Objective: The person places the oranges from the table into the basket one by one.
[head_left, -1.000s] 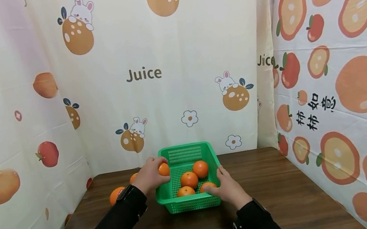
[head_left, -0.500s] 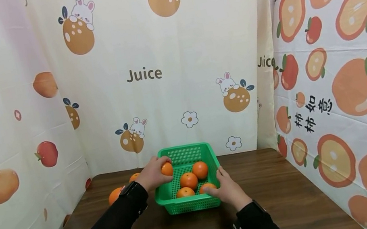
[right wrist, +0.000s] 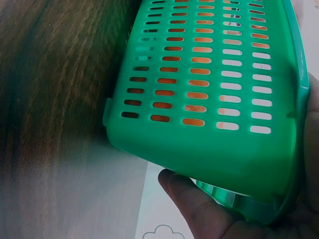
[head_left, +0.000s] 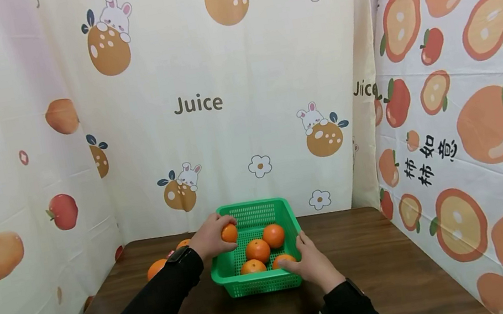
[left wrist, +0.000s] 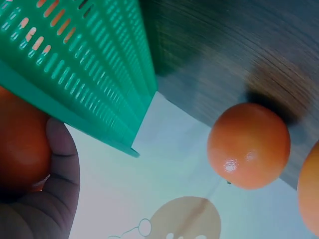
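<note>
A green plastic basket (head_left: 265,283) with slotted walls stands on the table, several oranges (head_left: 258,250) lying inside it. My left hand (head_left: 210,238) holds another orange (head_left: 229,232) at the basket's left rim. In the left wrist view, a digit curls against that held orange (left wrist: 21,142), right beside the basket rim (left wrist: 75,124). At the front right corner, my right hand (head_left: 317,264) grips the basket's rim. The right wrist view shows its fingers wrapped over the edge of the basket wall (right wrist: 199,154).
Left of the basket, an orange (head_left: 156,268) and a farther orange (head_left: 183,243) sit on the brown wooden table (head_left: 377,269), partly behind the left arm. Fruit-printed cloth (head_left: 257,77) hangs at the back and along both sides.
My left hand has shifted slightly to the right with the orange, up against the basket's left rim. My right hand keeps its grip on the basket.
</note>
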### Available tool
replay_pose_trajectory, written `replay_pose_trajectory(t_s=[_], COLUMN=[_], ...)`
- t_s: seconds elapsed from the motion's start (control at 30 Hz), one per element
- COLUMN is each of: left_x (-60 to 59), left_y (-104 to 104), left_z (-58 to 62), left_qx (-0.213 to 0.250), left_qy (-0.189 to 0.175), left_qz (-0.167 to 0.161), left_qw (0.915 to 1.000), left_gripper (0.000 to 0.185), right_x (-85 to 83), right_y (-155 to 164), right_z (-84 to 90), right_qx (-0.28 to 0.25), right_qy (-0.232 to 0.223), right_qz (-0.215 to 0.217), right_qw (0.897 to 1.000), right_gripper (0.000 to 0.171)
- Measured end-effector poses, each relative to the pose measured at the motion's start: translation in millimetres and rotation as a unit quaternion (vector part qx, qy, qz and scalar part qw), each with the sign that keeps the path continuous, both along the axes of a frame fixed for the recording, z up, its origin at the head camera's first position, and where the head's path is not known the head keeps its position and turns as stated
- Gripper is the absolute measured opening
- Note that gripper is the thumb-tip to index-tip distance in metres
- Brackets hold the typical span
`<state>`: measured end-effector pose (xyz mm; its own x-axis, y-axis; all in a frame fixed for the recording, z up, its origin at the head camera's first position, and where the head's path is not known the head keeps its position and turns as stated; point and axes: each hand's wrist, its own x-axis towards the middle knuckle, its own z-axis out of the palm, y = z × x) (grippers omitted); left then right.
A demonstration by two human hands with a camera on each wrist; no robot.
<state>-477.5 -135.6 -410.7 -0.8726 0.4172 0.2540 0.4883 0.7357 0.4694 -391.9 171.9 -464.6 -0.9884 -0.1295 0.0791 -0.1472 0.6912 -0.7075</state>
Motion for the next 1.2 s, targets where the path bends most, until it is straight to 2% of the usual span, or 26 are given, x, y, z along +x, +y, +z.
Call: replay_pose_trajectory(t_s=[0.3, 0.53, 0.73, 0.9, 1.2], left_x=[-4.7, -5.3, -4.1, -3.2, -11.2], left_y=[0, 2, 4, 6, 3], left_z=[-2.7, -4.3, -7.2, -9.5, -8.6], left_qx=[-0.024, -0.023, -0.044, -0.059, -0.078], left_qy=[0.017, 0.021, 0.018, 0.013, 0.041], left_qz=[-0.034, -0.044, -0.043, -0.057, -0.078], left_qw=[0.999, 0.9985, 0.9979, 0.9965, 0.9931], left_gripper=[0.05, 0.052, 0.065, 0.066, 0.065], right_x=[2.4, 4.3, 4.6, 4.6, 3.6], right_y=[-2, -2, -2, -2, -4], right_z=[-1.5, -1.8, -4.4, -6.7, -1.8], right_qx=[-0.005, -0.005, -0.01, -0.009, -0.007], right_qy=[-0.003, -0.007, -0.014, -0.017, -0.008], right_qz=[-0.005, -0.008, -0.007, -0.008, -0.01], right_qw=[1.0, 1.0, 1.0, 1.0, 1.0], right_gripper=[0.103, 0.105, 0.104, 0.105, 0.104])
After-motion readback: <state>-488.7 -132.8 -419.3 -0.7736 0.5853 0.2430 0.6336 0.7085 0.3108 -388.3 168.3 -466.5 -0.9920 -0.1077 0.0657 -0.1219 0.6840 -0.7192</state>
